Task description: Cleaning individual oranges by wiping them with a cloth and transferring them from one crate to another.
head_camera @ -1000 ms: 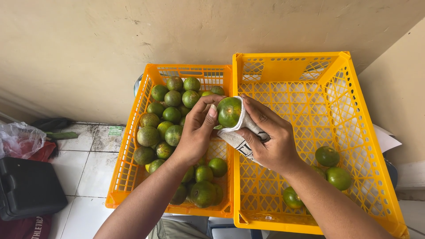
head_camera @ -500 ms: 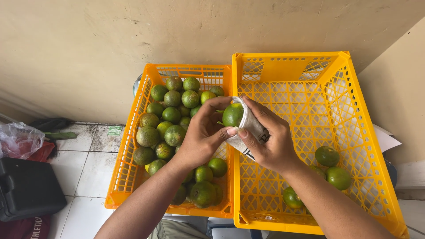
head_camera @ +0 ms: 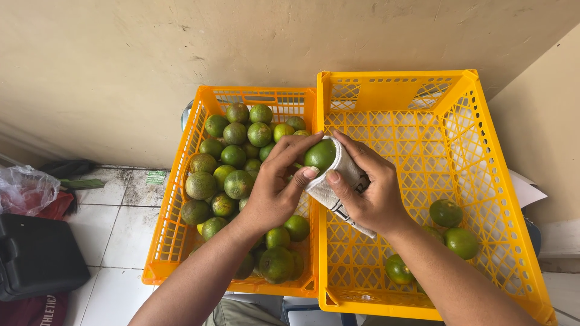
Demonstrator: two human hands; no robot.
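**Green citrus held in cloth between two crates**

At 3 o'clock, a large yellow plastic crate [head_camera: 459, 151], lattice-walled, holding a few green citrus fruits [head_camera: 446, 212] low at its 4 o'clock corner. At 9 o'clock, just beside it and touching wall to wall, a smaller orange crate [head_camera: 175, 211], heaped with many green citrus [head_camera: 235, 184]. Farther out at 8 o'clock, on the tiled floor, a black case [head_camera: 36, 253].

At centre, over the shared crate walls: right hand [head_camera: 371, 196] cupped and closed around a white cloth [head_camera: 338, 181], thumb and fingers pressing it against one green citrus fruit [head_camera: 320, 154]. Left hand [head_camera: 275, 190] curled on the fruit's 9 o'clock side, fingertips across its top, thumb meeting the cloth below. Fruit pinched between both hands, half wrapped in cloth.
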